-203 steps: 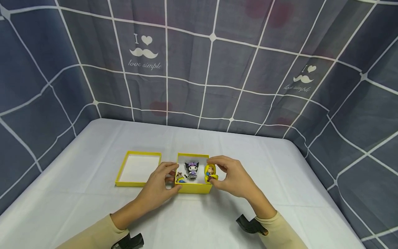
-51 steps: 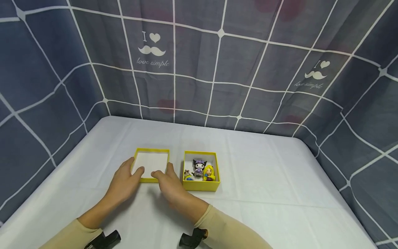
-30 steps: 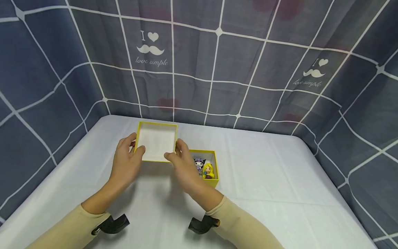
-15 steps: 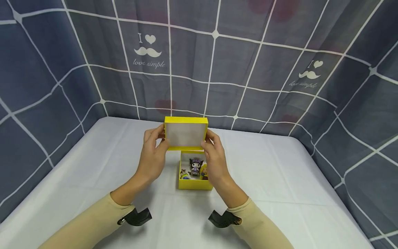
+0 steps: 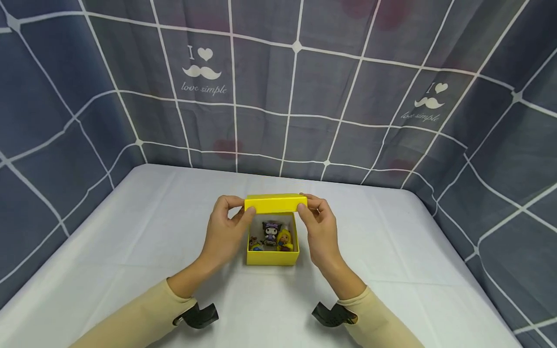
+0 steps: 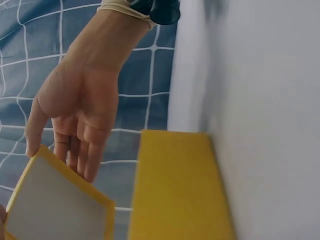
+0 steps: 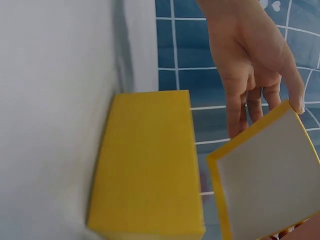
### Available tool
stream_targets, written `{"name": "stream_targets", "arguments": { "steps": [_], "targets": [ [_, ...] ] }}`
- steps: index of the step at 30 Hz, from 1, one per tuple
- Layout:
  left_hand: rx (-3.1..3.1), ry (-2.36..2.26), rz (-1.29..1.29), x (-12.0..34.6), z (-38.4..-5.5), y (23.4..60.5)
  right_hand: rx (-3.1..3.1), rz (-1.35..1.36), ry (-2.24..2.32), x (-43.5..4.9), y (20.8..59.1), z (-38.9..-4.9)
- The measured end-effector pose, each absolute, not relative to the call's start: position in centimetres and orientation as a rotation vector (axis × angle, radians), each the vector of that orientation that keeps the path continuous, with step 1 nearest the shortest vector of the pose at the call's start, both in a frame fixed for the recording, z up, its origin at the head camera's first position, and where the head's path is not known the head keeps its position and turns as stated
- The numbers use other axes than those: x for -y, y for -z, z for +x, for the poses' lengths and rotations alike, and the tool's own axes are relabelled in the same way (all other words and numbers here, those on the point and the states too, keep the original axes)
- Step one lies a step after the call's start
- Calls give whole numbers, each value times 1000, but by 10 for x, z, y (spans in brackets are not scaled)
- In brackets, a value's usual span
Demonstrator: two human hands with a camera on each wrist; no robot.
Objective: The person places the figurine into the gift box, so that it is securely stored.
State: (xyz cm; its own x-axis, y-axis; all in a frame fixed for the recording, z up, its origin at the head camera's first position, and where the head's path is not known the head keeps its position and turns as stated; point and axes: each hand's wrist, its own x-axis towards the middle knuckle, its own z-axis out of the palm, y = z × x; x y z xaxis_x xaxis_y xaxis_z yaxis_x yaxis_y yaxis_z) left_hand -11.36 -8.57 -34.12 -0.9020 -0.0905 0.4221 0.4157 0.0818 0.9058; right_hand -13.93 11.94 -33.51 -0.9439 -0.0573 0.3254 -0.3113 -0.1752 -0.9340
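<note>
Between both hands, a yellow box lid [image 5: 275, 203] with a pale inside hangs tilted above the rear of an uncovered yellow box [image 5: 272, 259]. My left hand [image 5: 225, 236] pinches the lid's left end between thumb and fingers. The right hand [image 5: 323, 238] grips the opposite end the same way. Inside the box are a black-and-purple figurine [image 5: 270, 234], a yellow-haired figurine [image 5: 285, 240] and a small brown-eared figurine [image 5: 256, 244] at the left corner. Both wrist views show the lid [image 6: 60, 202] apart from the box [image 7: 147, 160].
A white cloth [image 5: 374, 241] covers the table under the box. Dark grey curtain [image 5: 261, 87] with white grid lines stands behind the table and along both sides. Black wrist mounts [image 5: 197, 315] sit at the sleeve cuffs.
Earlier the right hand held the yellow-haired figurine at the box; it now lies inside. Both hands have lifted the lid from the table's left, carried it right, and turned it over above the box.
</note>
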Motion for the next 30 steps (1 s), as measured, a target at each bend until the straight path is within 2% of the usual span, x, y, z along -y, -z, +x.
{"name": "stream_targets", "arguments": {
  "steps": [8, 18, 30],
  "targets": [
    [2018, 1849, -406, 92, -107, 362, 2008, 422, -2200, -132, 350, -135],
    [2204, 1737, -358, 97, -98, 386, 2247, 347, -2087, -144, 368, -127],
    [2283, 1737, -310, 98, -98, 388, 2412, 329, -2004, -152, 375, -124]
  ]
}}
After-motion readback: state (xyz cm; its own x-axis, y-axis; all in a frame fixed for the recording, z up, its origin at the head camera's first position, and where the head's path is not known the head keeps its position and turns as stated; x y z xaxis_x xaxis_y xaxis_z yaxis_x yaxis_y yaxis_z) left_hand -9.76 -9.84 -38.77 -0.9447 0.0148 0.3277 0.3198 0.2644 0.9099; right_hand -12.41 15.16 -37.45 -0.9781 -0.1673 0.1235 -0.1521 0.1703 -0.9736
